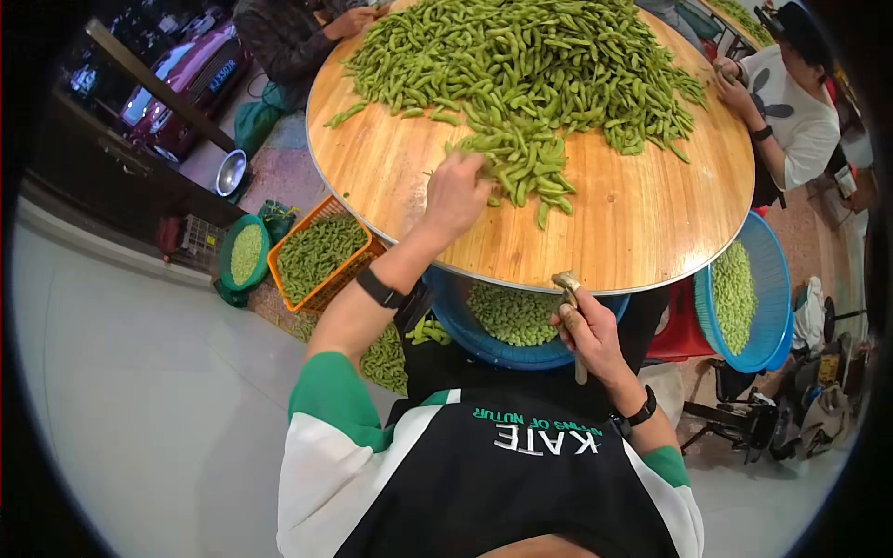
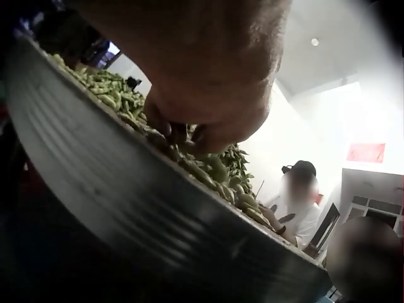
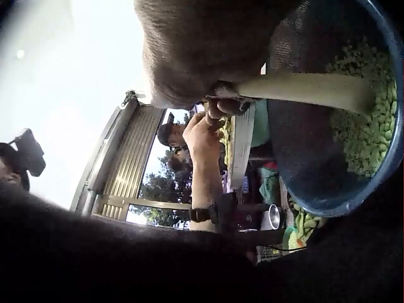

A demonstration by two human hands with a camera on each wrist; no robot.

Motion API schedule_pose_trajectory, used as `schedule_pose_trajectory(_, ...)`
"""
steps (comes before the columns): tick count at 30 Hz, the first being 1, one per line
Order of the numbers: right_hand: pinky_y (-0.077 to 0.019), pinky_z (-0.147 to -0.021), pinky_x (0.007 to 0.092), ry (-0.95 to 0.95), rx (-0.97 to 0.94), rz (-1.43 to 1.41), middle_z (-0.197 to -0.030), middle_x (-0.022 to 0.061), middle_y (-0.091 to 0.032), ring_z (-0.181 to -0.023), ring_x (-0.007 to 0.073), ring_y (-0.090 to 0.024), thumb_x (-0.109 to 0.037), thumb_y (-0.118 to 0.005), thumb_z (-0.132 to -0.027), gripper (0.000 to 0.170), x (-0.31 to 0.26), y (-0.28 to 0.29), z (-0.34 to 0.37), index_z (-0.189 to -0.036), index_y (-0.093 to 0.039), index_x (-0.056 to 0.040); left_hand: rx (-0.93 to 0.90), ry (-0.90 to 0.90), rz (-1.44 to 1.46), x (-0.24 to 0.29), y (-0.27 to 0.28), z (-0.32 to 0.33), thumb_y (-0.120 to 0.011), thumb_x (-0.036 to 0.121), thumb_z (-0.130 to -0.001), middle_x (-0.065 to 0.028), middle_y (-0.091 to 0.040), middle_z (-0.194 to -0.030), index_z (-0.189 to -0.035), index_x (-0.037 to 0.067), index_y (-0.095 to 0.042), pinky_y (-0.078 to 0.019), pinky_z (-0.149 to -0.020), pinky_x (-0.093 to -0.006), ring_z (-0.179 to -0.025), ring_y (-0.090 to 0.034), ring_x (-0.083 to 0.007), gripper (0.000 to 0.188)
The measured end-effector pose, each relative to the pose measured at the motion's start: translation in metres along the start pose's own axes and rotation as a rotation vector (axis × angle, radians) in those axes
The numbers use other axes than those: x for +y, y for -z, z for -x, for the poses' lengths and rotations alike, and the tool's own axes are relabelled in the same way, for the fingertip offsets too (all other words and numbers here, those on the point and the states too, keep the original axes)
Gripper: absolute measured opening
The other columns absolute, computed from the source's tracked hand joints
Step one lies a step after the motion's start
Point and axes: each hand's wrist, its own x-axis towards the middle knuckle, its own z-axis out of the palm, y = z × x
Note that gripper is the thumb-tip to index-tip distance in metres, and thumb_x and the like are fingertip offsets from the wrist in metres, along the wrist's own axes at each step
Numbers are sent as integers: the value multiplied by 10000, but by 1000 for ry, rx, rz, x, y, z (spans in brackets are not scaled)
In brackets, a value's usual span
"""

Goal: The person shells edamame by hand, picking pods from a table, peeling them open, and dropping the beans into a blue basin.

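Note:
A heap of green soybean pods (image 1: 530, 70) covers much of the round wooden table (image 1: 372, 167). My left hand (image 1: 456, 195) is at the near left edge of the heap, its fingers curled onto pods. In the left wrist view, the fingertips of the left hand (image 2: 208, 107) come together low among the pods (image 2: 214, 170). By the table's near edge, my right hand (image 1: 591, 335) grips a slim hand tool (image 1: 565, 279) with a dull, knobby head. Its long, pale handle (image 3: 309, 91) sticks out of the fist in the right wrist view, over a blue basin (image 3: 303, 205).
Below the table edge, the blue basin (image 1: 465, 339) holds shelled beans (image 1: 516, 314). Another blue basin (image 1: 777, 288) of beans stands right. An orange crate (image 1: 279, 265) of pods and a green basin (image 1: 228, 270) lie left. A person (image 1: 800, 102) sits across right; another (image 1: 279, 46) is far left.

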Motion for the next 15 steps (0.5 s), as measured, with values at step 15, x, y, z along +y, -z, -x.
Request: schedule_pose_trajectory(15, -354, -444, 189, -78, -82, -643, -816, 46, -549, -557, 66, -444, -157, -414, -997, 338, -11, 4, -5, -1294, -440, 1, -611, 584, 1270, 97, 15, 63, -614, 86, -889, -11, -615, -750, -939, 4, -608, -389, -441, -170, -553, -517, -38, 96)
